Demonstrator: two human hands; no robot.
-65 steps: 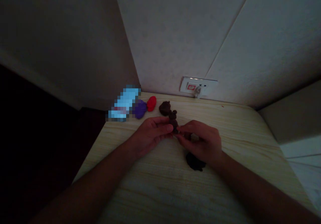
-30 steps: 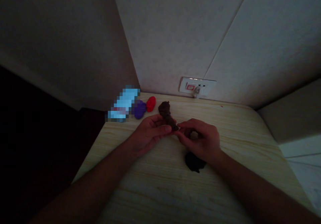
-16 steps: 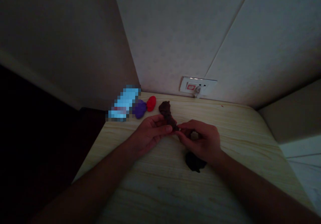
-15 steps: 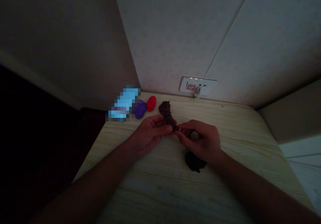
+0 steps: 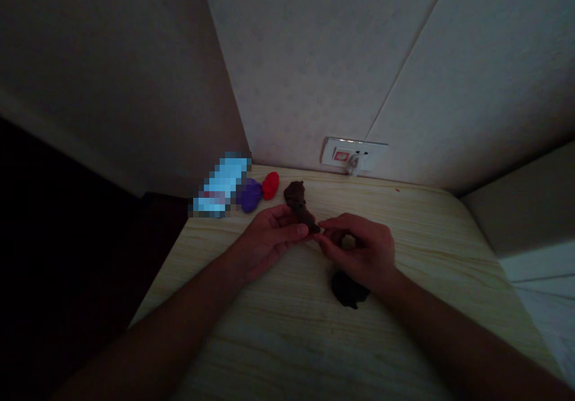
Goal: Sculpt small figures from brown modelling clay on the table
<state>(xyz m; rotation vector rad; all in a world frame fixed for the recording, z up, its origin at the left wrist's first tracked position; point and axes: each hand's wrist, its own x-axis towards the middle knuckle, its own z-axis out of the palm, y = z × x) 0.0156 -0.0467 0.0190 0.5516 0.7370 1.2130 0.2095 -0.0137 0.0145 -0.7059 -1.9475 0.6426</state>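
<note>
A dark brown lump of modelling clay [image 5: 297, 200], long and knobbly with a thicker far end, rests in the fingers of my left hand [image 5: 269, 239]. The left thumb presses on its near end. My right hand [image 5: 362, 248] pinches the tip of that same end between thumb and forefinger. Beneath the right hand, partly covered by it, a black lump of clay [image 5: 348, 290] lies on the table. Farther off to the left are a purple lump of clay [image 5: 250, 196] and a smaller red lump of clay [image 5: 270, 185], side by side and touching.
The pale wood-grain table [image 5: 269, 341] ends at a wall on the far side. A bright, pixelated rectangle [image 5: 222, 185] lies at its far left corner. A wall socket [image 5: 354, 154] with a plug in it sits just above the far edge. The light is dim.
Both hands stay almost in place on the brown clay. Its surface near the pinched end looks slightly smoother, and the other lumps have not moved.
</note>
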